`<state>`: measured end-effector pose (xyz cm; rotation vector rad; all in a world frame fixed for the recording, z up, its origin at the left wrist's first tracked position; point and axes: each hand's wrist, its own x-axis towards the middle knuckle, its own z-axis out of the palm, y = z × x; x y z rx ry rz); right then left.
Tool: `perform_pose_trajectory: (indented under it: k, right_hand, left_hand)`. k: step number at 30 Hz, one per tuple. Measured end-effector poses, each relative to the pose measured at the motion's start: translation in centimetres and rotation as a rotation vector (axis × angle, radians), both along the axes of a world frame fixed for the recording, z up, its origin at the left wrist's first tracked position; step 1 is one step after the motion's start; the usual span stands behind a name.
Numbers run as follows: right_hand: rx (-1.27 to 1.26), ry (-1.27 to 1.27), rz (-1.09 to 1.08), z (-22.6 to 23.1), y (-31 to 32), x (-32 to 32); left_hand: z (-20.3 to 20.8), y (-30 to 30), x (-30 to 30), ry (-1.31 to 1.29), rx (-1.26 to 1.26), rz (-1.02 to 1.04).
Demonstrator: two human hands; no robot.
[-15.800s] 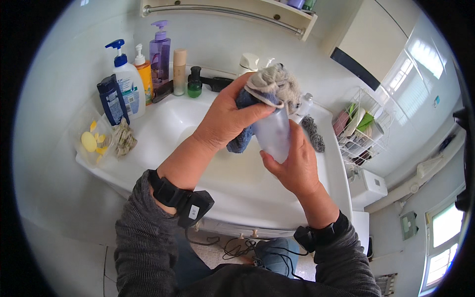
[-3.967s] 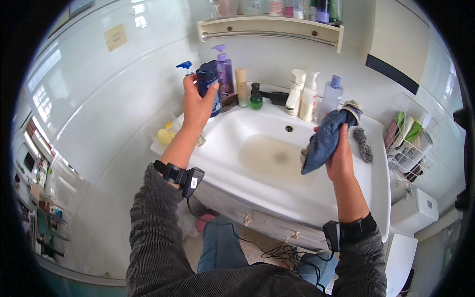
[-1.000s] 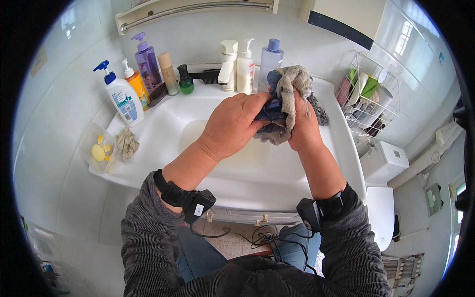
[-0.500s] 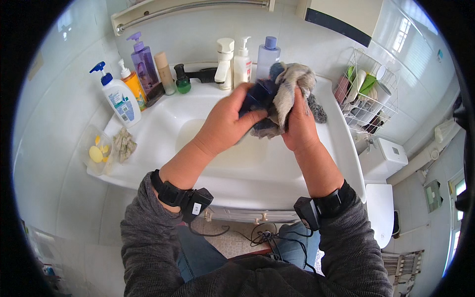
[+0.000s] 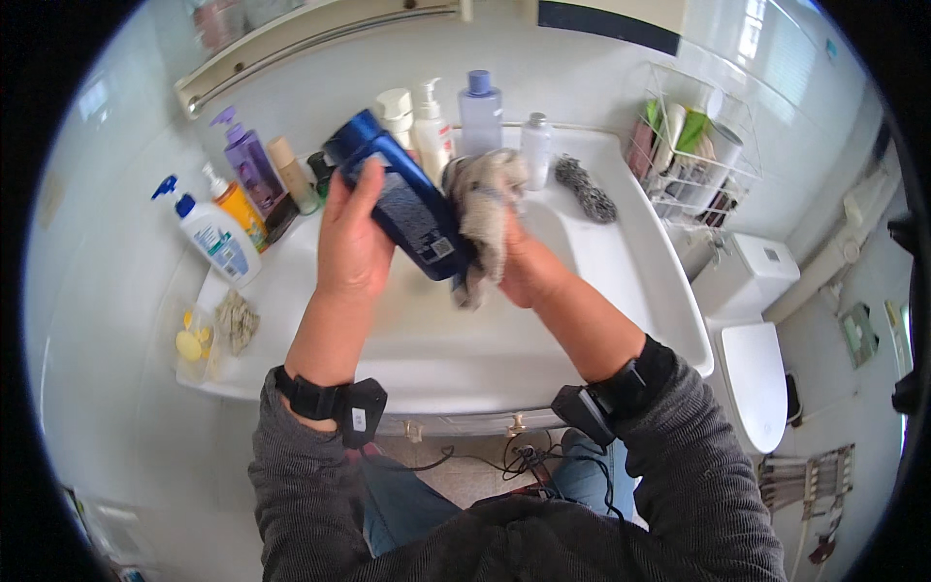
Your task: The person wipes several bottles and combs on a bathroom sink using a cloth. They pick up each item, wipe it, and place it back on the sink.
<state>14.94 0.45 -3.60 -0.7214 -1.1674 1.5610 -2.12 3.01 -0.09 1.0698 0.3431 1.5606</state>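
Over the white washbasin, my left hand grips a dark blue bottle, tilted with its capped end up and to the left. A pale label covers the side that faces me. My right hand is closed on a greyish-beige cloth, which is bunched against the bottle's lower right end. The cloth hides most of my right fingers. Behind the bottle, the white tap is partly covered.
Along the back rim stand a white pump bottle, a lilac bottle and a small white bottle. A grey scrubber lies right of them. At left are several pump bottles, a crumpled rag and a clear soap dish.
Both hands have moved left, and the blue bottle has turned so its whole length and label show. The cloth has shifted to its lower end. The view has shifted too.
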Motion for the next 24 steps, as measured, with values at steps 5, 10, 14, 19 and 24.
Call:
perform_pose_trajectory:
  k: [5,10,14,19,24]
  right_hand:
    - [-0.208,0.158,0.338,0.6,0.1,-1.1]
    - [-0.328,0.272,0.523,0.5,0.1,-0.7]
    - [-0.293,0.27,0.537,0.5,0.2,-0.1]
    - [-0.197,0.083,0.182,1.1,-0.4,0.1]
    - [-0.214,-0.035,-0.012,2.4,-0.3,0.3]
  left_hand:
    - [0.3,-1.2,0.6,0.05,0.14,0.098]
    - [0.4,-2.2,1.0,0.17,0.309,0.108]
    - [0.3,-2.1,0.7,0.261,0.421,0.172]
    - [0.1,-1.6,0.7,0.274,0.423,0.163]
    - [0.4,-0.9,0.3,0.037,0.192,0.095]
